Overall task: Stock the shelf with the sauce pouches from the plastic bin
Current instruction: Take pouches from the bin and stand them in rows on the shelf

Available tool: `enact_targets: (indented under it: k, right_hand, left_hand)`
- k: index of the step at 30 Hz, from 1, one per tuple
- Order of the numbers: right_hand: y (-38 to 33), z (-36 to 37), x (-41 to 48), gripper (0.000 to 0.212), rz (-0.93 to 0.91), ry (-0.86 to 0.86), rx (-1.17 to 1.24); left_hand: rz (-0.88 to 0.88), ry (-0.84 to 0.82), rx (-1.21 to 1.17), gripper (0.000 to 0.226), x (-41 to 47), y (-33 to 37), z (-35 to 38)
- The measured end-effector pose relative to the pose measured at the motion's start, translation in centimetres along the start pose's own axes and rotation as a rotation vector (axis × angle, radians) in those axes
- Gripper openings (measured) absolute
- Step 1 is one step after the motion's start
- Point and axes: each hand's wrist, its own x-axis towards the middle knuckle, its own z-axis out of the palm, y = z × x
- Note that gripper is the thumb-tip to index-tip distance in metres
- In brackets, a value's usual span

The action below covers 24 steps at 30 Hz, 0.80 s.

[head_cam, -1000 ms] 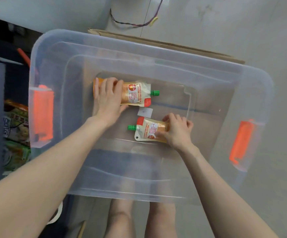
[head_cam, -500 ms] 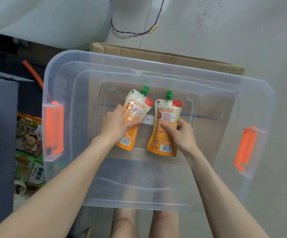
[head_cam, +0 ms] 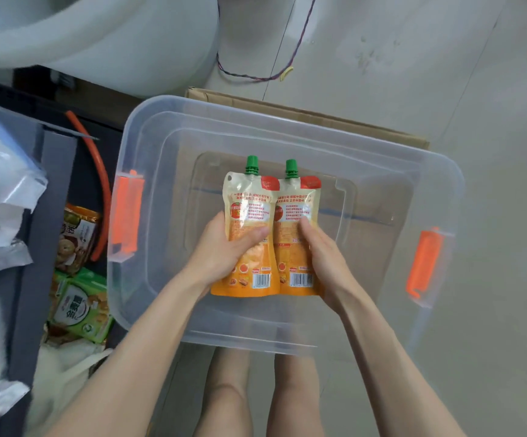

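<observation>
Nearest to us, our two bare forearms reach forward over our knees. Our left hand (head_cam: 221, 253) grips an orange-and-cream spouted sauce pouch (head_cam: 249, 200), thumb curled across its front and fingers behind it. Our right hand (head_cam: 322, 260) grips a second, matching sauce pouch (head_cam: 297, 203) in the same way, from its right edge. The two pouches stand side by side with their edges touching, barcodes towards us and green screw caps (head_cam: 252, 165) pointing away. We hold them within the opening of the clear rectangular plastic bin (head_cam: 287, 121); we cannot tell whether their lower ends touch its floor. The bin has an orange latch handle (head_cam: 126, 212) at its left end and another (head_cam: 423, 263) at its right. To the left of the bin lie colourful snack packets (head_cam: 76, 234) and a curved orange hose (head_cam: 101, 184). Beyond the bin, flattened brown cardboard (head_cam: 319, 116) shows under its far rim, and further off a thin twisted cable (head_cam: 256, 77) lies on the grey floor.
</observation>
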Motion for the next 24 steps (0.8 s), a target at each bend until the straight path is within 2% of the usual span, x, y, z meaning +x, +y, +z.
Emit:
enact_targets:
  k: [3,7,12,15,18,21,24]
  right_hand:
    - [-1.0,0.8,-3.0,0.051,0.042,-0.033,-0.007]
    - [-2.4,1.2,-7.6,0.048,0.022,-0.098,-0.001]
    - [-4.3,1.7,-14.2,0.053,-0.004,-0.282,0.001]
    - [-5.5,2.2,-18.4,0.045,-0.008,-0.356,-0.092]
    - [-6.3,2.8,-22.1,0.038,-0.031,-0.436,-0.23]
    - [-6.5,3.6,-25.0,0.035,-0.053,-0.487,-0.381]
    - [-6.2,5.2,-27.7,0.047,-0.072,-0.526,-0.518]
  left_hand:
    - [0.047,-0.035,-0.07,0.036,-3.7,0.9,0.3]
    - [0.067,-0.017,-0.238,0.034,-9.4,1.9,0.3]
    - [0.082,0.001,-0.47,0.04,-16.9,3.2,1.1]
    - [0.09,-0.009,-0.682,0.04,-21.6,3.7,1.8]
    - [0.095,-0.016,-0.867,0.055,-26.2,3.2,2.9]
    - [0.154,0.055,-0.976,0.06,-29.9,2.3,4.1]
    - [0.202,0.165,-1.026,0.056,-33.4,1.6,4.6]
